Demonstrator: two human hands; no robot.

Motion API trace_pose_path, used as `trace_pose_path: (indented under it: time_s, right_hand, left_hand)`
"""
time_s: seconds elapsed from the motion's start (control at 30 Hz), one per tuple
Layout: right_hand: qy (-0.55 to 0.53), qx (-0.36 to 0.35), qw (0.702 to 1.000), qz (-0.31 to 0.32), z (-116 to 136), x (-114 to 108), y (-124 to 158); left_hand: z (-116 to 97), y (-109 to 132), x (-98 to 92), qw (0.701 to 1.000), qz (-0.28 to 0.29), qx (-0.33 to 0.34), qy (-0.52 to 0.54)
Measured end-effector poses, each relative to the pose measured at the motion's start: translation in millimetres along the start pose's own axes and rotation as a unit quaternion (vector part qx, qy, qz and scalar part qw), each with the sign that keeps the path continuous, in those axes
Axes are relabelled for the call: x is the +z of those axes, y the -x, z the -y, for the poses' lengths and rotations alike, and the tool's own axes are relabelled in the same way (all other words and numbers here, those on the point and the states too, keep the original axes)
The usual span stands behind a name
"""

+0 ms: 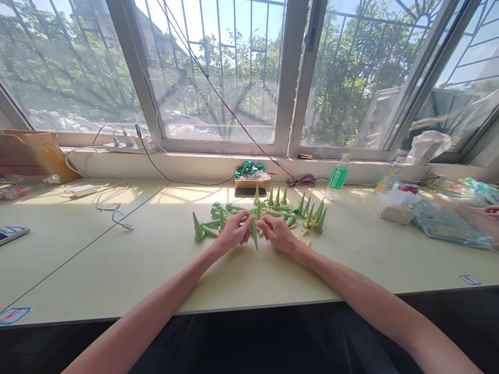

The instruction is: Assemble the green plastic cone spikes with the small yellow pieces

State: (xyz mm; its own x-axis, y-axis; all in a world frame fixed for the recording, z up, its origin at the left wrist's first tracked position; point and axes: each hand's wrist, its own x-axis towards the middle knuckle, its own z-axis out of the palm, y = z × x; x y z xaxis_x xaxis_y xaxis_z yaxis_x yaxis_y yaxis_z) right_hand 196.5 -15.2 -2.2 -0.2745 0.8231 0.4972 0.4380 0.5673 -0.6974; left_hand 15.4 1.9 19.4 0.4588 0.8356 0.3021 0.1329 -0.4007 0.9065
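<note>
In front of me, my left hand (235, 232) is closed on a green plastic spike (254, 240), its pointed end tilted down toward me. Beside it, my right hand (279, 235) has its fingers pinched together near the upper end of that spike; whatever they hold is too small to make out. Around both hands lie several more green plastic spikes. Some stand upright on their wide bases, like the standing spike (197, 228) at the left, and others lie on their sides. Small yellow pieces (305, 232) are scattered among them, mostly to the right.
A phone (250, 192) lies behind the pile, before a small box (253, 183) with green material. Farther right stand a bottle (338, 176), a tissue pack (396, 206) and plastic bags (448, 223). White cables (113, 210) cross the left tabletop. Another person's hand (491, 210) shows at the right edge.
</note>
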Motion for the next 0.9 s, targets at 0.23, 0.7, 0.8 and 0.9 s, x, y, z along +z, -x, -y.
trace_pose_path:
  time_s: [0.23, 0.7, 0.8, 0.9]
  right_hand:
    - [0.008, 0.004, 1.000, -0.006, 1.1, -0.6, -0.3]
    - [0.006, 0.036, 0.999, -0.027, 2.2, 0.1, -1.9]
    - [0.012, 0.028, 0.998, -0.048, 0.8, 0.9, -2.4]
    - [0.018, 0.035, 0.997, -0.059, -1.6, 1.5, -2.3]
  left_hand:
    - [6.7, 0.7, -0.5, 1.000, 0.027, 0.009, 0.007]
    - [7.2, 1.7, 4.0, 0.999, 0.039, 0.023, -0.012]
    - [6.1, -0.2, 3.7, 1.000, 0.019, 0.024, -0.002]
    - [3.1, -1.1, 3.3, 1.000, -0.003, 0.017, 0.007]
